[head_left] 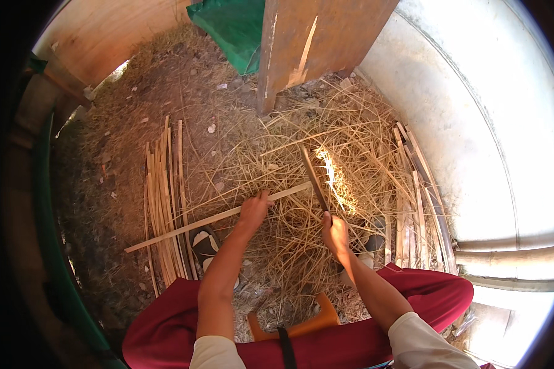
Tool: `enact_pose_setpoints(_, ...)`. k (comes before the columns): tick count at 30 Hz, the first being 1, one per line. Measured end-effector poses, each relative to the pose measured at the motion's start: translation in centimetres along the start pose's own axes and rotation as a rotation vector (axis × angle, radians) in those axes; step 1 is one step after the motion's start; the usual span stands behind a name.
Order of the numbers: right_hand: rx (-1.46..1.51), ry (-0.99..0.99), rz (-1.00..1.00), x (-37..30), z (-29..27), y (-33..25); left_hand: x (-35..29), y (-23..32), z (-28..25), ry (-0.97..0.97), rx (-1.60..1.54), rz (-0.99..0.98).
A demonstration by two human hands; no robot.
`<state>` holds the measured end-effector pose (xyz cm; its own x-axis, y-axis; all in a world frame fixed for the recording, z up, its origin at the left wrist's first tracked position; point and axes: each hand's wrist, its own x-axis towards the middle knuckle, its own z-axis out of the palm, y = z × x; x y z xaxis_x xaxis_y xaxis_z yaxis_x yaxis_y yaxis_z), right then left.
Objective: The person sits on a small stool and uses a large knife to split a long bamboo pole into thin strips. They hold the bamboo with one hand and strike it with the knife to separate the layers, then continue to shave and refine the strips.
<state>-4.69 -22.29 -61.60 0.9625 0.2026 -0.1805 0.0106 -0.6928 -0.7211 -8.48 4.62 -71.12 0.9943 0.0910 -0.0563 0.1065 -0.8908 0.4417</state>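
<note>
My left hand [254, 211] is closed around a long, flat bamboo strip [191, 227], which slants from the lower left up to the blade. In my right hand [335, 235] is the handle of a long knife [314, 177], its dark blade pointing up and away from me. The strip's far end meets the knife's blade or lies right beside it; I cannot tell whether it is cut into. Beneath both hands spreads a thick heap of thin bamboo shavings [277, 224].
Bundles of bamboo strips lie at left [165, 203] and right [420, 215]. A wooden board [326, 43] stands ahead beside a green sheet [231, 31]. Pale sheeting [474, 123] walls the right side. An orange stool [317, 321] is under me; my sandalled foot [204, 245] is near the left bundle.
</note>
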Motion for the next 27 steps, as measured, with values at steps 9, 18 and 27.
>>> enact_pose_setpoints(9, -0.187, -0.054, 0.100, -0.8, 1.0, 2.0, -1.5, 0.1, -2.1, -0.075, 0.114, 0.146)
enact_pose_setpoints(18, -0.187, -0.029, 0.094, -1.1, 1.4, 1.8, -0.2, 0.7, -3.0, -0.378, 0.051, -0.033)
enact_pose_setpoints(27, 0.197, 0.306, -0.174, 0.1, -3.0, -9.8, -0.4, 0.5, -3.3, -0.388, 0.028, -0.088)
